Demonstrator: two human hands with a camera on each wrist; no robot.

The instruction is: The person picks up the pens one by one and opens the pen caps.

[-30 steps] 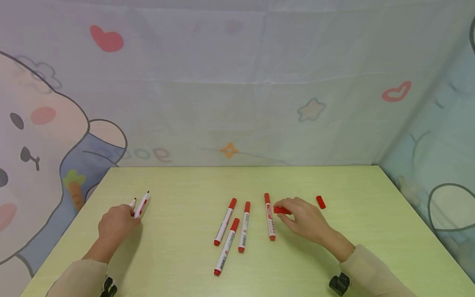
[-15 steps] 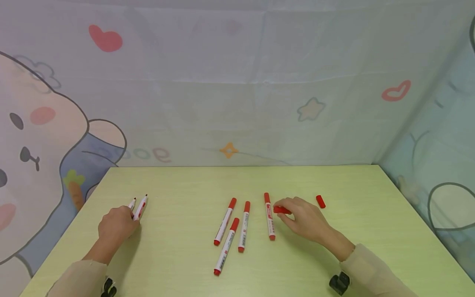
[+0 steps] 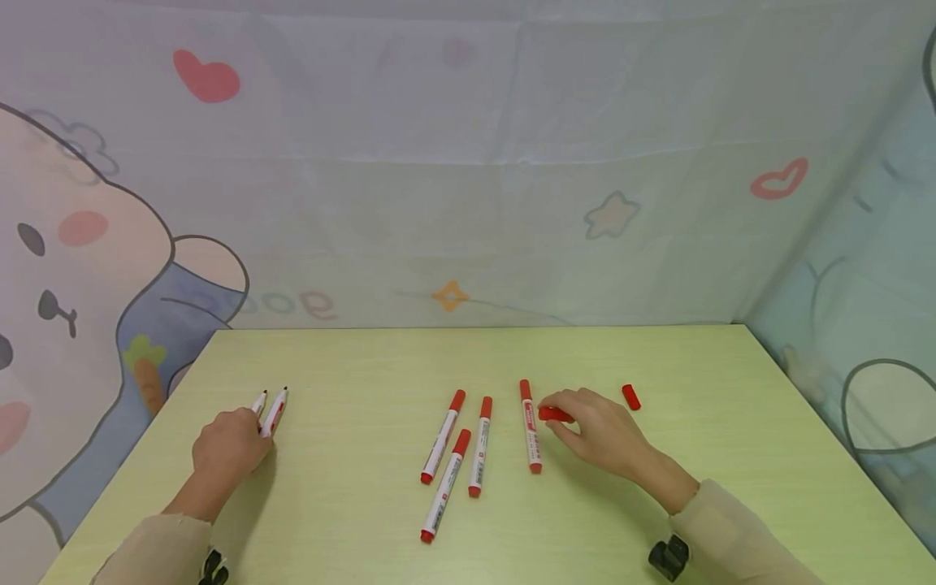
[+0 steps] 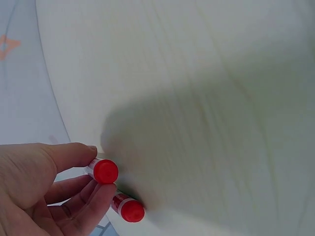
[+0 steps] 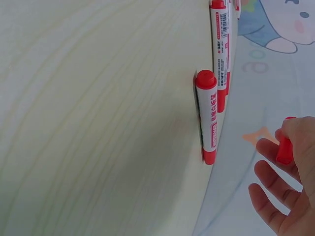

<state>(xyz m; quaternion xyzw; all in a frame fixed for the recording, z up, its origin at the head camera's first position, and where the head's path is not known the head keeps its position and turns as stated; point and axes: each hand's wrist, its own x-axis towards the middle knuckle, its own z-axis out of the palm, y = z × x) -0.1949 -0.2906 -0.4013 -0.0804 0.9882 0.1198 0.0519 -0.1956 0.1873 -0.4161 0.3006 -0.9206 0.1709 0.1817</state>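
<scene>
1. The left hand (image 3: pixel 231 443) pinches an uncapped marker (image 3: pixel 273 416), its nib pointing away, tilted rightward; I cannot tell whether the fingers touch the second uncapped marker (image 3: pixel 259 403) just left of it.
2. Three capped markers (image 3: pixel 441 443) lie mid-bench (image 3: pixel 351 390), caps away from the person.
3. A fourth capped marker (image 3: pixel 530 426) lies just beside the right hand (image 3: pixel 603 431), much nearer it than the left, long axis running almost straight away.
4. The right hand pinches a red cap (image 3: pixel 556 415) crosswise, other fingers loosely bent, well apart from the bare nibs.
5. A loose cap (image 3: pixel 631 397) lies farther right.
</scene>
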